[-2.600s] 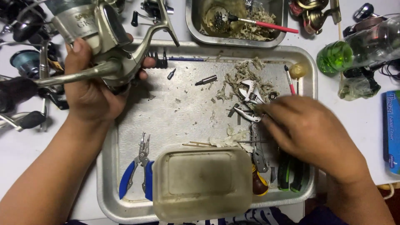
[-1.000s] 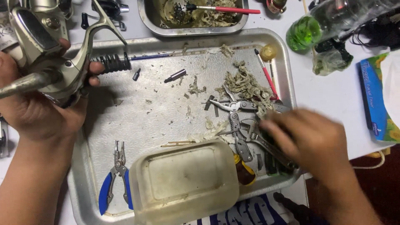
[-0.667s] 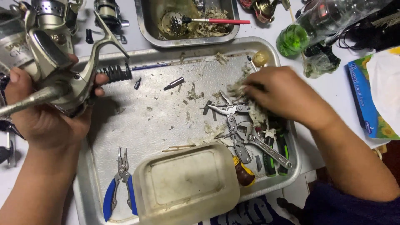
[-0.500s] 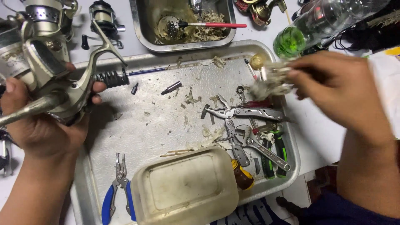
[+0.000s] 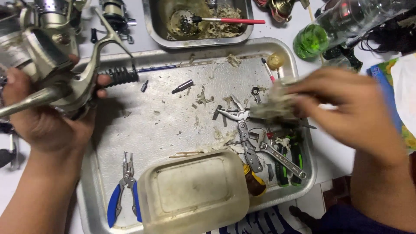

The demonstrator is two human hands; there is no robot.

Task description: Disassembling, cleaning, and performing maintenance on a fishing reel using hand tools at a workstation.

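White worktable, scrap-strewn metal tray (image 5: 173, 130); fishing reel (image 5: 52, 65) gripped in left hand (image 5: 52, 125), dirty wad (image 5: 273, 106) pinched in blurred right hand (image 5: 346, 112) over tools, wiping apparently unfinished

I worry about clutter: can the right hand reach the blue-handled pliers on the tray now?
Probably yes: the blue-handled pliers lie uncovered, but the right hand holds a dirty wad and must cross above the plastic container.
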